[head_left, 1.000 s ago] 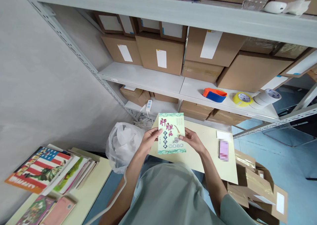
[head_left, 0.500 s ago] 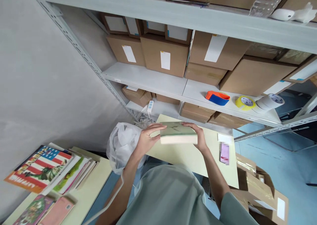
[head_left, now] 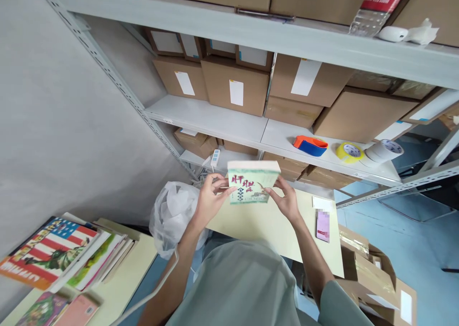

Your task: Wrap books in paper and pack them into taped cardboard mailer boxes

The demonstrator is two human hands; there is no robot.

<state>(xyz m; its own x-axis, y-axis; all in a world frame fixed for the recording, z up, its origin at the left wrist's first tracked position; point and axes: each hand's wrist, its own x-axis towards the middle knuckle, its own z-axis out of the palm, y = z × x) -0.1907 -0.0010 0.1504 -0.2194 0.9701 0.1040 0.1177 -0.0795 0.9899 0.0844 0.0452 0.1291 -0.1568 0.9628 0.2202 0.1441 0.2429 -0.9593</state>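
Observation:
A thick pale-green book [head_left: 253,185] with red characters on its cover is held up in front of me, above the cream table [head_left: 251,225]. Its cover faces me and its page edge is turned upward. My left hand [head_left: 213,194] grips its left side, thumb on the cover and fingers behind. At the right side, my right hand [head_left: 285,197] grips it the same way. The fingers behind the book are partly hidden.
Grey shelving [head_left: 211,120] with cardboard boxes [head_left: 234,84] stands ahead. Tape rolls [head_left: 349,152] lie on a shelf. A phone [head_left: 322,225] rests on the table's right. Books [head_left: 53,252] are stacked at left, near a plastic bag [head_left: 175,216]. Open cartons [head_left: 373,273] sit at lower right.
The book has been tilted and turned so that its printed cover now faces me and its page edge points up. Both hands have shifted their hold, with thumbs now on the cover.

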